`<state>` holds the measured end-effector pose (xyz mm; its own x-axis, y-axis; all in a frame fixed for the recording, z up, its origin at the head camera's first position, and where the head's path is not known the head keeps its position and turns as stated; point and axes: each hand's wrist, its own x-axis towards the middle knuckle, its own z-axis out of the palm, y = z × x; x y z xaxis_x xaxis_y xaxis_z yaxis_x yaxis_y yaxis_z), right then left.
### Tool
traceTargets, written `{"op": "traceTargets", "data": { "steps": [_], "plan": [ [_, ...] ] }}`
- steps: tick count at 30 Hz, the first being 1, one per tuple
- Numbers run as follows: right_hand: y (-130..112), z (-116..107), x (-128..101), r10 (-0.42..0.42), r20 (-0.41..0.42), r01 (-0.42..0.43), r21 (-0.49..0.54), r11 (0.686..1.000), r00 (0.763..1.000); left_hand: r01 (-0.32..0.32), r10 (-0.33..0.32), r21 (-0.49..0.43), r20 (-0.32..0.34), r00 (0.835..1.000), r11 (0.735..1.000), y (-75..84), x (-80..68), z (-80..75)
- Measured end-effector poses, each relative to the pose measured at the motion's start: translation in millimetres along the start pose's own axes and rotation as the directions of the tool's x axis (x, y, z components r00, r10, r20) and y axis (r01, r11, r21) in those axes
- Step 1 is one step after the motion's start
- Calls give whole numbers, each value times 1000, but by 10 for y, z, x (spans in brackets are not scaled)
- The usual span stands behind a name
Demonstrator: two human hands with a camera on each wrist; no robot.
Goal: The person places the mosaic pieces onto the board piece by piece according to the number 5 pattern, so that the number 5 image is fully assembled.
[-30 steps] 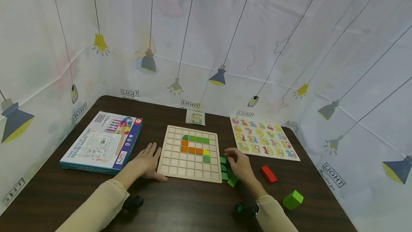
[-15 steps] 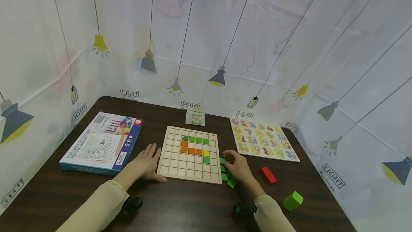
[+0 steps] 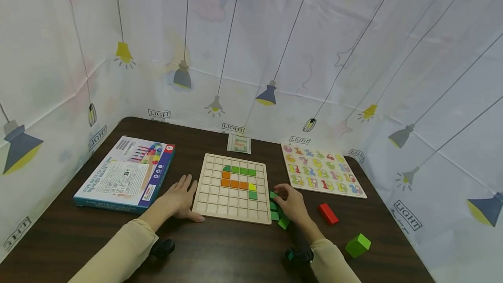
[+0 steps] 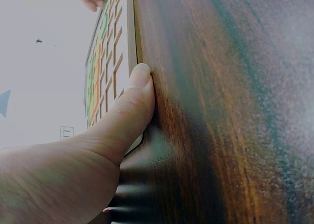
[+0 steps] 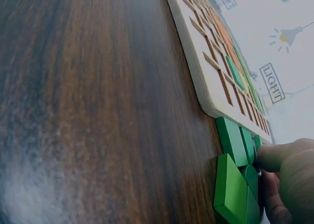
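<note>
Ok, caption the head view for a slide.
Left hand steadies the grid board while the right hand picks among green tiles beside it.

Staged recording booth, not a lived-in room. White printed sheeting [image 3: 353, 34] with hanging-lamp drawings and "LIGHT" labels walls off a dark wood-grain table [image 3: 220, 252] on three sides. Beyond the fingers lie children's toys: wooden grid board [image 3: 220, 200], number puzzle [image 3: 320, 169], boxed bead set [image 3: 125, 174].
</note>
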<state>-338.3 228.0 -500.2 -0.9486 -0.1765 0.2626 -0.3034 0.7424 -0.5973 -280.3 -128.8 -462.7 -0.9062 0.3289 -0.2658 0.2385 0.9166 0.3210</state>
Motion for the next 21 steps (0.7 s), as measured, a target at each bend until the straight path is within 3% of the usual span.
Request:
{"op": "traceTargets", "data": {
  "steps": [11, 21],
  "plan": [
    [-85, -1, -40, -27, -16, 27, 43, 999, 1000, -6, 6, -1, -5, 1000, 1000, -2, -7, 30],
    [-202, 63, -92, -210, 14, 209, 61, 976, 978, -3, 3, 0, -4, 1000, 1000, -1, -11, 30]
  ]
}}
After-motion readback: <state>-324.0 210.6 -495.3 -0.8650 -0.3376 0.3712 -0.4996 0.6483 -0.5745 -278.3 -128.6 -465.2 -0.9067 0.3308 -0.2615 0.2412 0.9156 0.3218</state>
